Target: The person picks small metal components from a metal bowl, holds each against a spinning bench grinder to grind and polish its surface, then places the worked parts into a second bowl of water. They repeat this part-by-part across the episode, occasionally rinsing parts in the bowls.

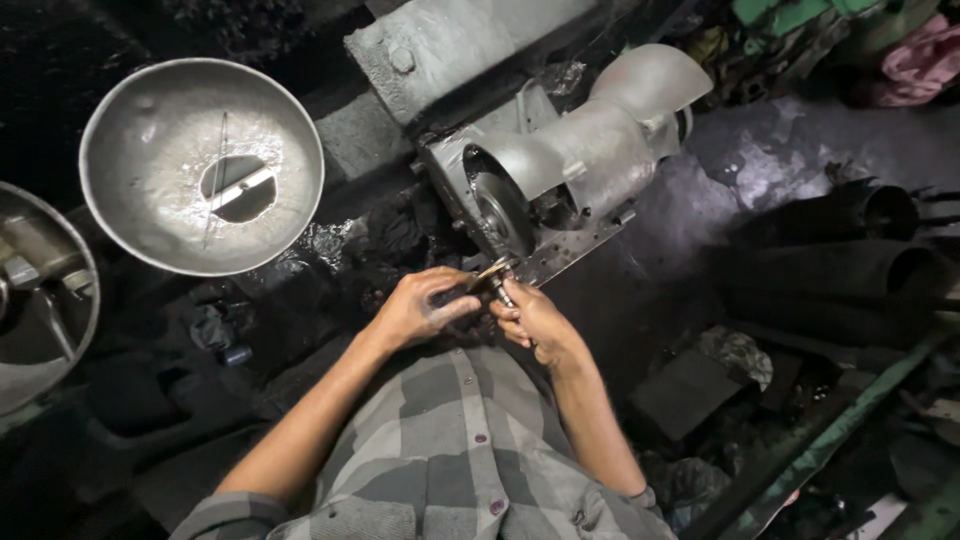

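A small brass-coloured metal part (492, 271) is pinched by the left hand (420, 310) and right hand (535, 318), both closed on it; it is held against the dark round grinding wheel (500, 212) of the grey metal machine (590, 150).

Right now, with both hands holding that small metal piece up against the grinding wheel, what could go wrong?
1. The left hand and right hand are bare and sit very near the grinding wheel; a slip could bring fingers onto it.
2. The small metal piece is pinched only by fingertips, so the wheel might catch and fling it.
3. The loose checked shirt hangs close below and could possibly snag.
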`<state>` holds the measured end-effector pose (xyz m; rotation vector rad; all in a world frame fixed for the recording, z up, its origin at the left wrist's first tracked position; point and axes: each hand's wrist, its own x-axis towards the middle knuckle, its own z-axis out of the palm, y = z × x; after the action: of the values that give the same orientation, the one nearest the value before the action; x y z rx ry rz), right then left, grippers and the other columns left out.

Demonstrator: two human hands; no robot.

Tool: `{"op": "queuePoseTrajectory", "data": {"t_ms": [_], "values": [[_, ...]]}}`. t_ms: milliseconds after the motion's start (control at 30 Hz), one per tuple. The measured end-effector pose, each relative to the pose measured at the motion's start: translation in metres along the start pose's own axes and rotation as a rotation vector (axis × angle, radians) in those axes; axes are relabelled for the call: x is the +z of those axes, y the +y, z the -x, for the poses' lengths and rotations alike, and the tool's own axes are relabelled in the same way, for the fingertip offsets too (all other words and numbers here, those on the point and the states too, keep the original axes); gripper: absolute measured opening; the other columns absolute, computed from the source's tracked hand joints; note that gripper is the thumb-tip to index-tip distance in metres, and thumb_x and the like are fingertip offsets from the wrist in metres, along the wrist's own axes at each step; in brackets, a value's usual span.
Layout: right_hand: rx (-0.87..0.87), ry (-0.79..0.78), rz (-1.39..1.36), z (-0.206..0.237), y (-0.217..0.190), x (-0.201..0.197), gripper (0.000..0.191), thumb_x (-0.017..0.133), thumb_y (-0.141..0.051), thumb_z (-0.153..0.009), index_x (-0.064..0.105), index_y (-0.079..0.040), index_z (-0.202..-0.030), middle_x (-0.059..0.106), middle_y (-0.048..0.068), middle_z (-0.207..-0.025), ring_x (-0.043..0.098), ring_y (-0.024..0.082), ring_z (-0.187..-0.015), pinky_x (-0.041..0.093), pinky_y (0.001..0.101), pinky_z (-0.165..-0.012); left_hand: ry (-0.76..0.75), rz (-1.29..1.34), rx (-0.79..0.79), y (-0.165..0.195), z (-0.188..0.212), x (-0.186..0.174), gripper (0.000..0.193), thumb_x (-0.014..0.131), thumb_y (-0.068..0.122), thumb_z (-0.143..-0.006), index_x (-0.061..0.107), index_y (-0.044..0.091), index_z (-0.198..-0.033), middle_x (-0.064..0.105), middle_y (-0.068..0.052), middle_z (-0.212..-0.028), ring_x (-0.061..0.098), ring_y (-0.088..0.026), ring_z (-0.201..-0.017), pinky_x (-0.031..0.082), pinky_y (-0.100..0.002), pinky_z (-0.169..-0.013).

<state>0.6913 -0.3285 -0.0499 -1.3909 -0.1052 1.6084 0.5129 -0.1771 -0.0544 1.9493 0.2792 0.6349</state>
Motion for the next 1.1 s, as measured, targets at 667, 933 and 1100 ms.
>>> {"op": "queuePoseTrajectory", "data": {"t_ms": [667,933,1100], "values": [[0.197,-0.080,-0.137,-0.014,-0.024,-0.017,0.036,0.028,-0.040,-0.111,0.050,-0.014,-0.100,0.033,-0.008,-0.060,0.024,0.001,-0.039,0.020,0.0183,-0.031,0.087,-0.173,-0.039,-0.002,-0.034,0.013,0.017,0.078,0.017,-0.090,0.074,0.002,-0.094,0.068,-0.016,-0.077,0.067,-0.032,-0.065,0.054,-0.040,-0.057],[0.202,-0.058,-0.183,-0.011,-0.025,-0.026,0.035,0.029,-0.042,-0.111,0.051,-0.016,-0.099,0.033,-0.008,-0.060,0.024,0.001,-0.040,0.019,0.0176,-0.032,0.046,-0.159,0.018,-0.008,-0.046,0.023,0.018,0.074,0.020,-0.092,0.074,0.002,-0.095,0.072,-0.015,-0.085,0.070,-0.032,-0.070,0.056,-0.038,-0.061],[0.151,0.000,-0.092,-0.003,-0.025,-0.027,0.042,0.028,-0.046,-0.111,0.050,-0.013,-0.097,0.035,-0.007,-0.061,0.025,0.001,-0.040,0.020,0.0194,-0.033,-0.001,-0.117,-0.034,-0.003,-0.048,0.027,0.022,0.073,0.020,-0.091,0.075,0.002,-0.105,0.071,-0.016,-0.086,0.069,-0.033,-0.070,0.057,-0.039,-0.061]]}}
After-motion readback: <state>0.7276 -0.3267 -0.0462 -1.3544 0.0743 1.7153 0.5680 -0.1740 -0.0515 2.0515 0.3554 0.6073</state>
